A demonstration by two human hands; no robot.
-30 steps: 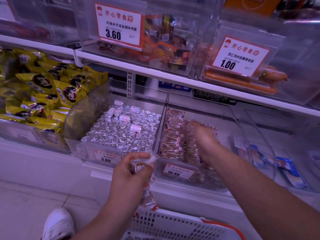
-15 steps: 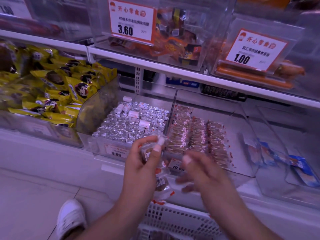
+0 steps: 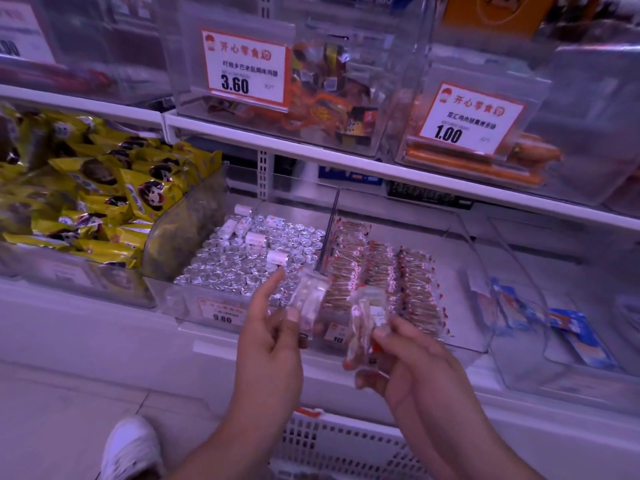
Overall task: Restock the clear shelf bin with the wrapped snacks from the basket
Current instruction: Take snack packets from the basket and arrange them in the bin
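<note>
The clear shelf bin (image 3: 464, 237) on the lower shelf holds rows of small clear-wrapped snacks (image 3: 381, 271) with red trim. My left hand (image 3: 270, 341) pinches one clear wrapped snack (image 3: 310, 299) in front of the bin's front edge, index finger stretched out. My right hand (image 3: 412, 362) grips a small bunch of the same wrapped snacks (image 3: 363, 327) just to the right, also in front of the bin. The white slatted basket (image 3: 339, 445) sits below my forearms at the bottom of the view; its contents are mostly hidden.
Left of the bin is a clear bin of silver foil pieces (image 3: 249, 261), then yellow snack bags (image 3: 104, 195). A bin with blue packets (image 3: 571, 334) lies to the right. The upper shelf (image 3: 346, 161) carries bins with price tags. My white shoe (image 3: 131, 448) rests on the floor.
My right hand came back from inside the bin toward my left hand and now holds some of the wrapped snacks. My left hand keeps one piece. The view shifted left.
</note>
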